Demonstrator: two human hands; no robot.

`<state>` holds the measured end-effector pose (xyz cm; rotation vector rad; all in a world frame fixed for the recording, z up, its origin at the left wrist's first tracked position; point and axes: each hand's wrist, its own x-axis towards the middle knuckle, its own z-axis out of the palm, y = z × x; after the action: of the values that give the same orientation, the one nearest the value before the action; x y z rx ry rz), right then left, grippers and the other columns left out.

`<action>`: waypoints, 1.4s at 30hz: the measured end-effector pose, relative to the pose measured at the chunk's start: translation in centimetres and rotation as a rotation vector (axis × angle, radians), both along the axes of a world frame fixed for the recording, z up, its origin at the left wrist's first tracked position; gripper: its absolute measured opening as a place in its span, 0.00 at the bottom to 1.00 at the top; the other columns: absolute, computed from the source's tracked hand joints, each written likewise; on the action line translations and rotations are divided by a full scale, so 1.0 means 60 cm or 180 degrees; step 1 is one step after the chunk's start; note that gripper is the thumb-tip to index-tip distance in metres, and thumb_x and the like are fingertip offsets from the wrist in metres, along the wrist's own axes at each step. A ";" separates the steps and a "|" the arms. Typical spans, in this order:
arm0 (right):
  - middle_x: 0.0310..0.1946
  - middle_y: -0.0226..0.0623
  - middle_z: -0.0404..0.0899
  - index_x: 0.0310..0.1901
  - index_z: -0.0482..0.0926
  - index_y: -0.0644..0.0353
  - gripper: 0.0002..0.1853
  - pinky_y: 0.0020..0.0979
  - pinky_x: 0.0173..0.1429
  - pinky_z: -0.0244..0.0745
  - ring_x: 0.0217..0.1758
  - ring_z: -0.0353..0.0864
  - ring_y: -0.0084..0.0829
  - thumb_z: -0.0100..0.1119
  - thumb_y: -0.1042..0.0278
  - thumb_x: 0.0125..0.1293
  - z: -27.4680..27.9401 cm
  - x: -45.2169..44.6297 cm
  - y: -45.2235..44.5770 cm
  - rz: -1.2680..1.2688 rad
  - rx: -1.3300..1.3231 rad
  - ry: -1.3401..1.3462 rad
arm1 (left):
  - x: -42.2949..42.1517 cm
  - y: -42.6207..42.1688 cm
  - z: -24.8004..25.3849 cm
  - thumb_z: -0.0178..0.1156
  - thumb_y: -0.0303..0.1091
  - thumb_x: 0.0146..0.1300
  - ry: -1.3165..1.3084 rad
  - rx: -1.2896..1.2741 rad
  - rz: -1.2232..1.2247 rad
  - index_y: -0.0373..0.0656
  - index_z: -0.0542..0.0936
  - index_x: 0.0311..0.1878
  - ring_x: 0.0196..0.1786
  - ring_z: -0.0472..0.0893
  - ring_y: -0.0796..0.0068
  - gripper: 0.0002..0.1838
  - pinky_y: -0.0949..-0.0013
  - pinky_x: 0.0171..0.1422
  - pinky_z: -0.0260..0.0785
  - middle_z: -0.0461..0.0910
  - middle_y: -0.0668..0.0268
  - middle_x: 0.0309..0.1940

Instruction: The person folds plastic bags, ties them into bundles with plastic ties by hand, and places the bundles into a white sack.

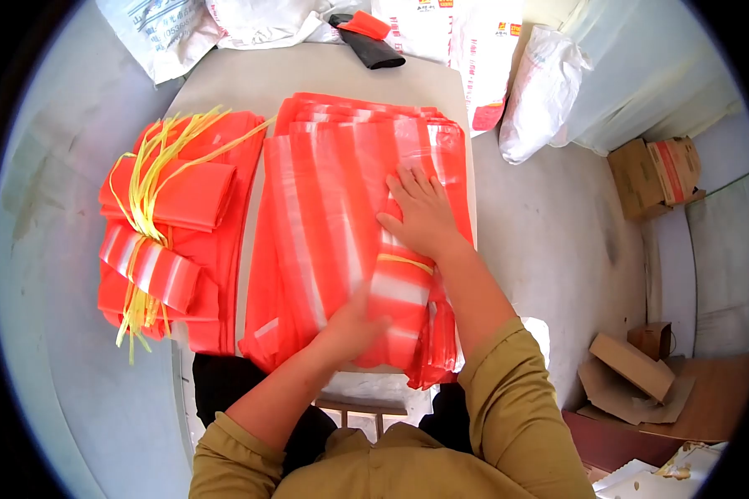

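A stack of red-and-white striped plastic bags [320,191] lies on the table in front of me. On its right side rests a folded bundle of striped bags [401,293] with a yellow tie [405,263] across it. My right hand [420,208] presses flat on the upper end of this bundle, fingers spread. Blurred by motion, my left hand [354,328] is at the bundle's lower left side; its finger pose is unclear. To the left are folded red bags [179,195] with a bunch of yellow ties [146,200] lying over them and over a rolled striped bag [150,264].
White printed sacks [483,62] stand along the table's [250,71] far edge, near a black and red piece of plastic [370,46]. Another white sack [543,91] leans at the back right. Cardboard boxes [653,175] and opened cartons [632,378] lie on the right.
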<state>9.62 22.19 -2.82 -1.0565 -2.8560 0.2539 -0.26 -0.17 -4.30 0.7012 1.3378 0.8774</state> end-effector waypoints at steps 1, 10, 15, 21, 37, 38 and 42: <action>0.85 0.43 0.52 0.80 0.63 0.57 0.38 0.49 0.89 0.36 0.89 0.44 0.47 0.53 0.44 0.75 0.001 -0.001 0.001 -0.0007 0.0013 0.0003 | -0.001 0.001 0.006 0.63 0.34 0.72 -0.0079 -0.0056 0.0004 0.42 0.50 0.85 0.75 0.72 0.55 0.45 0.57 0.74 0.70 0.70 0.49 0.75; 0.83 0.49 0.57 0.77 0.67 0.64 0.37 0.51 0.88 0.39 0.89 0.46 0.48 0.57 0.48 0.74 0.023 0.036 -0.055 0.0045 -0.0437 0.0431 | 0.002 -0.006 0.003 0.60 0.27 0.74 -0.0576 -0.0044 0.0324 0.41 0.53 0.84 0.73 0.72 0.63 0.40 0.60 0.76 0.66 0.71 0.53 0.73; 0.83 0.48 0.56 0.78 0.64 0.65 0.42 0.51 0.88 0.42 0.88 0.47 0.50 0.59 0.44 0.71 -0.010 0.038 -0.080 0.0045 -0.0038 0.0352 | -0.002 -0.003 0.034 0.60 0.31 0.74 -0.0321 -0.0238 0.0200 0.42 0.47 0.86 0.79 0.66 0.55 0.44 0.57 0.78 0.65 0.62 0.47 0.80; 0.83 0.49 0.55 0.79 0.63 0.63 0.42 0.51 0.88 0.40 0.89 0.45 0.50 0.59 0.44 0.71 0.000 0.025 -0.083 -0.0024 -0.0029 0.0159 | -0.002 0.000 0.010 0.61 0.31 0.73 -0.0506 -0.0022 0.0209 0.42 0.48 0.86 0.75 0.71 0.56 0.44 0.57 0.75 0.68 0.66 0.47 0.77; 0.76 0.49 0.66 0.83 0.52 0.64 0.42 0.34 0.74 0.71 0.72 0.73 0.36 0.61 0.75 0.71 0.045 0.132 -0.237 -0.1808 -0.3817 0.3731 | 0.004 -0.014 0.089 0.62 0.27 0.74 -0.1397 -0.0049 0.0062 0.43 0.51 0.83 0.68 0.78 0.65 0.41 0.58 0.65 0.78 0.74 0.59 0.69; 0.75 0.48 0.67 0.83 0.49 0.62 0.44 0.35 0.73 0.72 0.71 0.73 0.35 0.62 0.76 0.70 0.041 0.135 -0.238 -0.1858 -0.3806 0.3619 | 0.008 -0.020 0.106 0.63 0.27 0.73 -0.1253 -0.0133 -0.0064 0.44 0.51 0.83 0.67 0.79 0.65 0.42 0.57 0.63 0.79 0.75 0.59 0.69; 0.74 0.46 0.68 0.85 0.44 0.59 0.49 0.38 0.70 0.75 0.70 0.75 0.36 0.62 0.80 0.68 0.040 0.161 -0.227 -0.1787 -0.3878 0.3583 | 0.011 -0.030 0.129 0.65 0.28 0.72 -0.0578 -0.0172 -0.0942 0.45 0.51 0.83 0.59 0.84 0.65 0.43 0.58 0.55 0.83 0.80 0.57 0.62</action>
<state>19.25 8.56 -0.42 -1.1359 -1.1739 1.8675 0.39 -2.00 3.45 0.7370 1.0599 0.6478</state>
